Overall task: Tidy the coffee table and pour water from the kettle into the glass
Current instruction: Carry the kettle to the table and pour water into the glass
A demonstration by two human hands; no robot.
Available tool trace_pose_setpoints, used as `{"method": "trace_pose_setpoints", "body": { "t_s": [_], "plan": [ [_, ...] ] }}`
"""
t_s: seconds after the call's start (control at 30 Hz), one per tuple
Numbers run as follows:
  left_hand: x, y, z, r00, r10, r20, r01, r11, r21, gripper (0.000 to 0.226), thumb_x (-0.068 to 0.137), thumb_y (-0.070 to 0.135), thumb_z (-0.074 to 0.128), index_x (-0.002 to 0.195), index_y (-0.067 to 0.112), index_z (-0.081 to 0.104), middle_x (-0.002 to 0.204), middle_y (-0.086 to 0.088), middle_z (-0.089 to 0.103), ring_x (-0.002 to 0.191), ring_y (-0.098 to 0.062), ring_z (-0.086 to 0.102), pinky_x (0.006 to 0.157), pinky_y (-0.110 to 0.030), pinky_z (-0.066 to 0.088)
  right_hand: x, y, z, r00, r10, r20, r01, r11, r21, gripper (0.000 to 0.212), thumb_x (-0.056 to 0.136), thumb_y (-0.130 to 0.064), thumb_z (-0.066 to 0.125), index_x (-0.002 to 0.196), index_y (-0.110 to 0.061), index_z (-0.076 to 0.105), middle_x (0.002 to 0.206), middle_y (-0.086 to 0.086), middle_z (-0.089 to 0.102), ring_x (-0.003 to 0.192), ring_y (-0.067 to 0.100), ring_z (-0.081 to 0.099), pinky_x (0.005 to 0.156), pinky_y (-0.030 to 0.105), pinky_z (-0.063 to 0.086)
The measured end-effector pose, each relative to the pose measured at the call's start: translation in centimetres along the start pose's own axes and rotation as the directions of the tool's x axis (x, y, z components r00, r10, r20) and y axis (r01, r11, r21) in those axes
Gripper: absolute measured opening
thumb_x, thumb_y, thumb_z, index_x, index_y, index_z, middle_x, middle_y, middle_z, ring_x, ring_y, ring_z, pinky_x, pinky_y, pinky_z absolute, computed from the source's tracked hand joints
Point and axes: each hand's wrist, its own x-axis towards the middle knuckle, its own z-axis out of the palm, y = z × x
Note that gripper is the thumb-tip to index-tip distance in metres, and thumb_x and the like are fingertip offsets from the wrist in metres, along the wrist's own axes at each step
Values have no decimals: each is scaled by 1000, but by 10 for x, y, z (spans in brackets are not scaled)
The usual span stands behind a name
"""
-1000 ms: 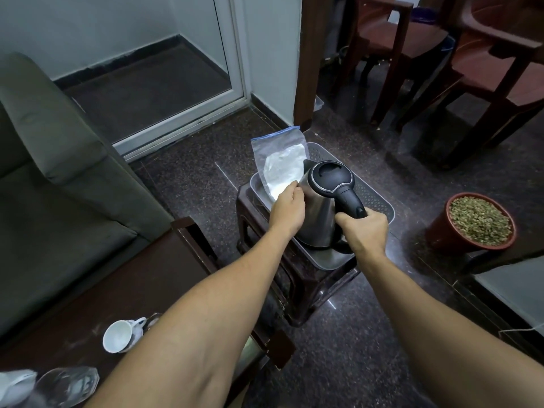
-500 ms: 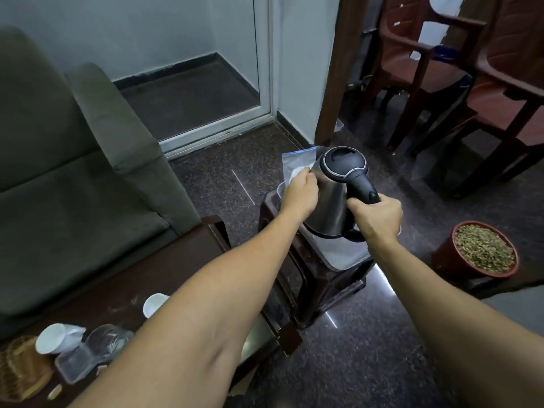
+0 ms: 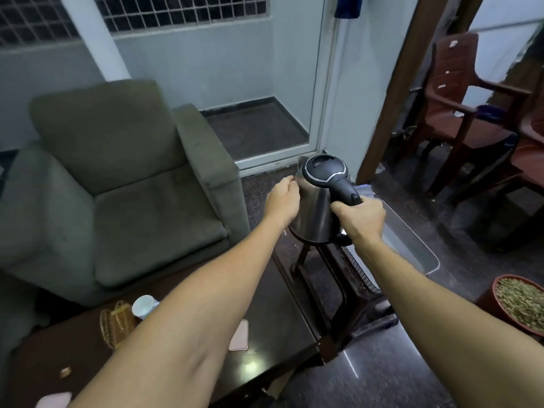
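The right hand (image 3: pixel 357 219) was closed in a full fist round the black handle of the kettle (image 3: pixel 315 213), thumb side up, carrying its weight. The left hand (image 3: pixel 282 203) lay against the kettle's steel wall on the other side, just below the spout, with its fingers curled in; the blur hid whether they gripped the metal or only touched it. The kettle hung in the air between the two hands, black lid shut and turned toward the camera, its base above the left end of a dark stool (image 3: pixel 338 275) and resting on nothing. A grey tray (image 3: pixel 412 248) lay on the stool to the right of the kettle, partly behind the right forearm. Nearer the person, left of the stool, stood the dark coffee-table surface (image 3: pixel 265 334), largely crossed by the left forearm. On it a white cup (image 3: pixel 144 306) lay on its side just beside a wicker basket (image 3: pixel 116 325), and a pink coaster (image 3: pixel 240 335) lay flat near the middle, with a second pink piece (image 3: pixel 54 400) at the near edge. A grey-green armchair (image 3: pixel 132 187) stood behind the surface. On the floor at the far right was a terracotta pot (image 3: pixel 521 301) filled with greenish pellets, and brown plastic chairs (image 3: pixel 471 113) stood beyond the doorway.
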Motion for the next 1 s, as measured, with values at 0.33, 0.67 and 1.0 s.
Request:
{"method": "trace_pose_setpoints", "body": {
  "t_s": [0.33, 0.67, 1.0],
  "plan": [
    [-53, -39, -132, 977, -64, -202, 63, 998, -13, 42, 105, 27, 36, 138, 21, 61, 141, -8, 63, 132, -31, 53, 105, -34, 41, -88, -82, 69, 981, -83, 175, 79, 996, 29, 32, 49, -47, 64, 60, -16, 67, 45, -9, 59, 49, 7, 56, 42, 19, 41],
    [-99, -107, -219, 944, -154, -293, 145, 988, -51, 48, 105, 30, 35, 149, 22, 52, 152, -3, 55, 141, -26, 47, 114, -34, 36, -171, -108, 135, 943, -134, 306, 144, 990, -9, 27, 54, -40, 68, 54, -14, 61, 42, -13, 57, 52, 11, 56, 52, 25, 43],
    [-138, -164, -237, 913, -224, -340, 207, 974, -88, 46, 106, 29, 37, 147, 18, 54, 150, -5, 57, 140, -27, 49, 115, -37, 39, -220, -90, 163, 910, -123, 396, 159, 986, -58, 25, 54, -42, 67, 57, -17, 64, 54, -6, 63, 58, 11, 62, 49, 22, 41]
  ]
}}
